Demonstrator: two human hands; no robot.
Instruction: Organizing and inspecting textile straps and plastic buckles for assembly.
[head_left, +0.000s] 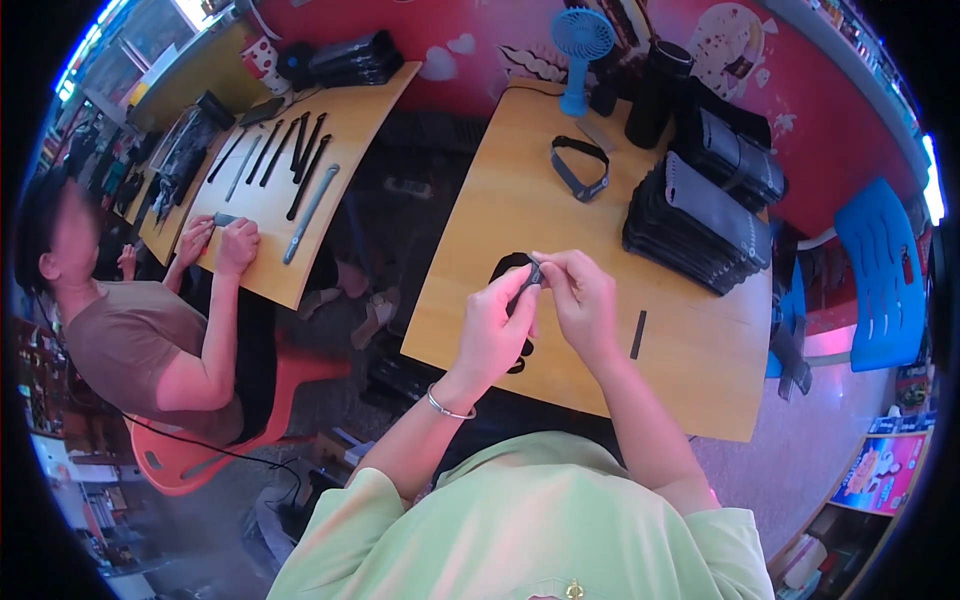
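Observation:
Both of my hands meet over the front of the right-hand wooden table, fingertips almost touching. My left hand (pixel 493 325) pinches a dark strap (pixel 524 286) between thumb and fingers. The fingers of my right hand (pixel 583 300) close on the strap's upper end. Part of a black band (pixel 513 262) shows behind my left hand, and black loops (pixel 519 360) lie just below it; whether these belong to the same strap I cannot tell. To the right of my right hand lies a short, flat black strip (pixel 638 334).
Stacked dark pouches (pixel 695 225), a looped strap (pixel 580 168), a black bottle (pixel 658 92) and a blue handheld fan (pixel 580 60) stand or lie farther back. At the left table (pixel 322 222), a seated person (pixel 160 350) handles a grey strap; several straps lie there. A blue chair (pixel 880 280) is at right.

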